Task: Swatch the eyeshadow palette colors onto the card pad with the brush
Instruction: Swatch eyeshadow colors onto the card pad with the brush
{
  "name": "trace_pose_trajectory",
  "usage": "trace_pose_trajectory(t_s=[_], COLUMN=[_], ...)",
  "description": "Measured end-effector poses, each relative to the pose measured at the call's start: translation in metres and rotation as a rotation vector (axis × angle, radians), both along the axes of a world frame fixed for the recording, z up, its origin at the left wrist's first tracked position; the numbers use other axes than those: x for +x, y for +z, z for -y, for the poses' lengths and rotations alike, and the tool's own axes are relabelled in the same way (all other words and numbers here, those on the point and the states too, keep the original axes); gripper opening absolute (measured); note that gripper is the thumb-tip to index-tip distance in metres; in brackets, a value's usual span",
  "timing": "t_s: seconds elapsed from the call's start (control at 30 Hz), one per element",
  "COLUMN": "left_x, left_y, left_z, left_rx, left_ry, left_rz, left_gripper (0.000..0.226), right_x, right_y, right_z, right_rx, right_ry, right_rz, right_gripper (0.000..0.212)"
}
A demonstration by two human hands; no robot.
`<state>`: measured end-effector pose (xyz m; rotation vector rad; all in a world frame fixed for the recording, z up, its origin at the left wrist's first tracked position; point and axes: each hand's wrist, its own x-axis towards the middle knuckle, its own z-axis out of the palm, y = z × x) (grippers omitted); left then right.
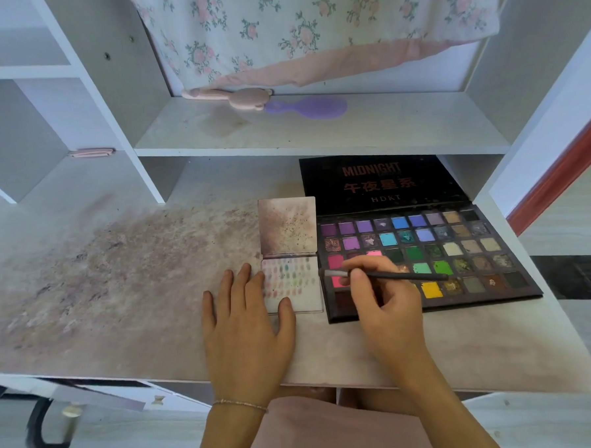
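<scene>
Powder-stained bench (118, 267) at centre frame carries the card pad (292, 285), steadied by the flat, straight-fingered left hand (246, 315), while the right hand (376, 288) pinches the brush (389, 276) over the eyeshadow palette (459, 249), seemingly loading pink, so carrying the tip leftward to a bare patch comes next.

Thin beaded bracelet (239, 404), pink garment (332, 431)
</scene>
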<state>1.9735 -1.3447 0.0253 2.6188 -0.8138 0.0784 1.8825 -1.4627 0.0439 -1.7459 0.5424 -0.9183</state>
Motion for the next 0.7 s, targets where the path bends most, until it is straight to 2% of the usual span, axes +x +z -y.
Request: trace_pose_trajectory(t_s=[0.23, 0.37, 0.57, 0.7], left_x=[0.001, 0.001, 0.001, 0.001], left_y=[0.001, 0.0, 0.0, 0.0], left_z=[-0.001, -0.001, 0.0, 0.0], left_rx=[-0.007, 0.003, 0.0, -0.001], left_ry=[-0.003, 0.001, 0.006, 0.002], left_rz=[0.001, 0.009, -0.003, 0.005], left_gripper=[0.061, 0.061, 0.062, 0.071], right_x=[-0.034, -0.06, -0.095, -0.103], right_y=[0.001, -0.001, -0.002, -0.003], right_z=[0.022, 0.047, 0.076, 0.083], right_rx=[-0.034, -0.023, -0.1, -0.067], right_ry=[-0.15, -0.276, -0.585, -0.649], right_rz=[0.01, -0.048, -0.182, -0.213], right_gripper=[0.022, 0.034, 0.017, 0.013])
